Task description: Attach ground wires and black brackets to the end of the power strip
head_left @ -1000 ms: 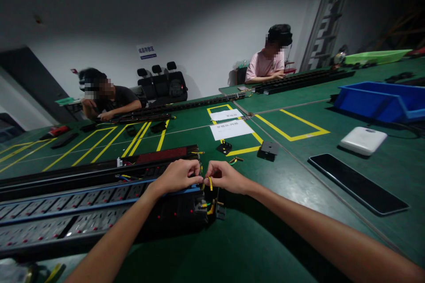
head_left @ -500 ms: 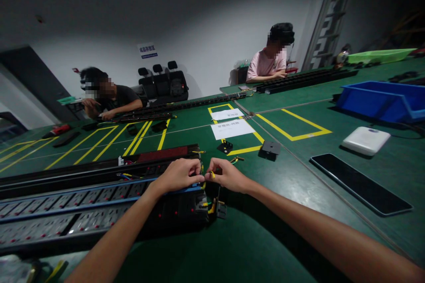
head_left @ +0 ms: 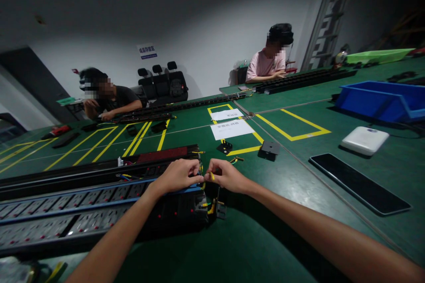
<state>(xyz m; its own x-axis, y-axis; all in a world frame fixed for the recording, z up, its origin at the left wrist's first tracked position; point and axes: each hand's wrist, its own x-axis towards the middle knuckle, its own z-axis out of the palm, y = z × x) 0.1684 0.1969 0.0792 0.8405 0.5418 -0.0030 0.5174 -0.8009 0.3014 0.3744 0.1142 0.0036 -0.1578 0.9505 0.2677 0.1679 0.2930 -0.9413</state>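
My left hand [head_left: 181, 174] is closed in a pinch at the right end of a blue-edged power strip [head_left: 128, 191]. What lies between its fingertips is hidden. Facing it, my right hand [head_left: 227, 176] pinches a short yellow wire [head_left: 212, 176], and the fingertips of both hands almost meet. In front lies a black power strip [head_left: 175, 213] with red switches; yellow-green wires [head_left: 208, 205] and a small dark end piece [head_left: 221, 210] are at its right end. Behind my left hand is another dark strip with a dark red panel [head_left: 162, 154].
Past my hands lie a small black bracket [head_left: 226, 146], a black box-shaped cover [head_left: 269, 150] and paper labels [head_left: 231, 129]. A phone [head_left: 360, 184], a white case [head_left: 364, 140] and a blue bin [head_left: 381, 102] stand right. Two people [head_left: 267, 59] sit across the green table [head_left: 285, 172].
Both hands keep almost the same pose at the strip's end. The view has shifted very slightly.
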